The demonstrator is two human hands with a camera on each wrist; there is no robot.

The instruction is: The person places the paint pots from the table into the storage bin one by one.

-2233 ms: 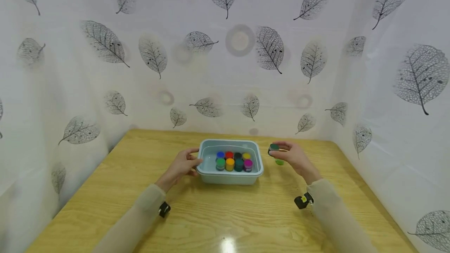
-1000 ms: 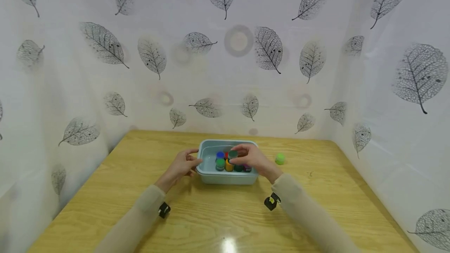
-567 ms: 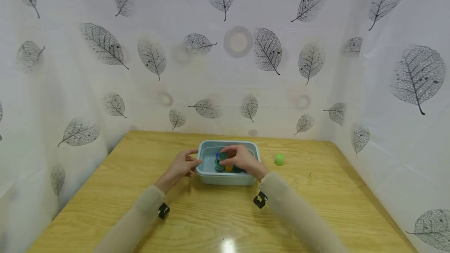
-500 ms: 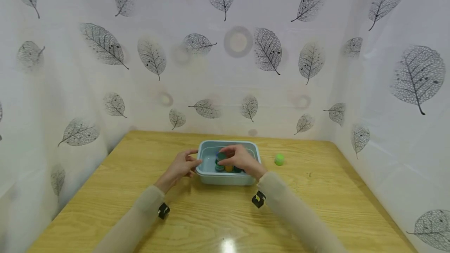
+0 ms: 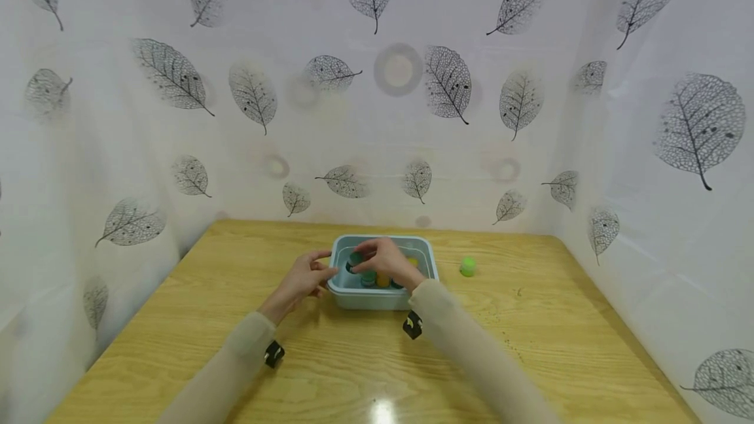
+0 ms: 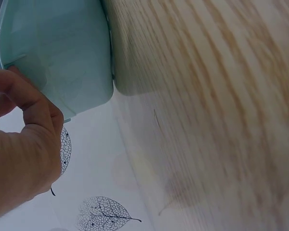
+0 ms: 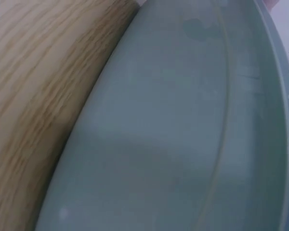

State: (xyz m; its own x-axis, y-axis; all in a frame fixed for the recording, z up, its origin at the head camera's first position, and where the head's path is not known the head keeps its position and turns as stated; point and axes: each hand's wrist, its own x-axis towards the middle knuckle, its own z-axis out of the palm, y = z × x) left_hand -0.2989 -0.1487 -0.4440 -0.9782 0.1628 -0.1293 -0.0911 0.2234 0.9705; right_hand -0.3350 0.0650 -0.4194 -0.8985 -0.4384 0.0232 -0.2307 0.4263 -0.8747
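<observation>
A pale blue plastic basin [image 5: 377, 300] stands on the table in the head view. My left hand [image 5: 299, 281] grips its left rim; the left wrist view also shows the fingers at the basin wall [image 6: 72, 53]. Over the basin's left part, my right hand [image 5: 385, 262] pinches a small paint jar [image 5: 355, 258] with a dark green lid. Below the fingers sit a green jar [image 5: 368, 278] and an orange jar [image 5: 383, 280], with a yellow jar [image 5: 413, 262] farther right. Other jars are hidden behind the right hand. Basin wall [image 7: 149, 115] fills the right wrist view.
To the right of the basin, a light green jar [image 5: 468, 267] stands on the wooden table [image 5: 330, 371]. A white curtain [image 5: 377, 116] printed with leaves hangs behind the table and along both sides.
The right hand has carried the dark green jar from the table's right side leftward over the basin, to its left part. The left hand has stayed on the rim.
</observation>
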